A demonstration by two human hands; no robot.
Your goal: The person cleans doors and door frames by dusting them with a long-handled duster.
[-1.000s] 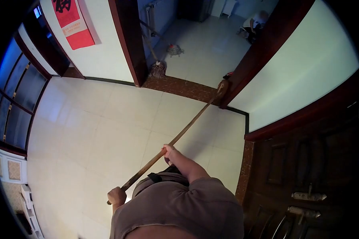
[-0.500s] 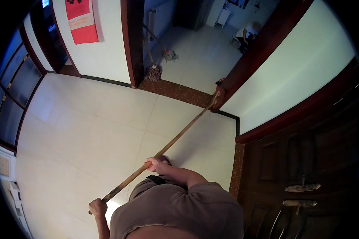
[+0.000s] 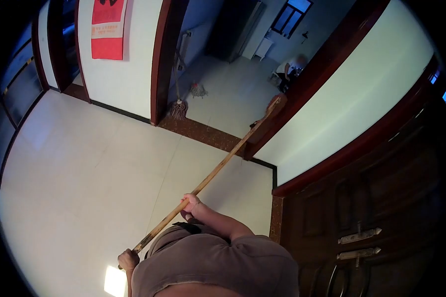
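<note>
A long wooden pole (image 3: 215, 172) slants from lower left to upper right across my view. My left hand (image 3: 128, 259) is closed round its lower end, close to my hip. Further up the shaft, my right hand (image 3: 189, 202) wraps it in front of my waist. A reddish head (image 3: 275, 102) at the far end lies against the dark red door frame (image 3: 302, 89), or very near it. That head is small and dim, so I cannot make out its exact kind.
Two string mops, a nearer one (image 3: 178, 110) and a farther one (image 3: 198, 90), stand beyond the stone threshold (image 3: 203, 133). A person (image 3: 288, 69) sits in the far room. A carved dark door (image 3: 322, 237) with metal handles is at right. A red hanging (image 3: 107, 34) is on the wall.
The pole's far end has moved upward along the door frame, and its reddish head shows more. Both hands keep their hold. My view has shifted, showing more of the far room.
</note>
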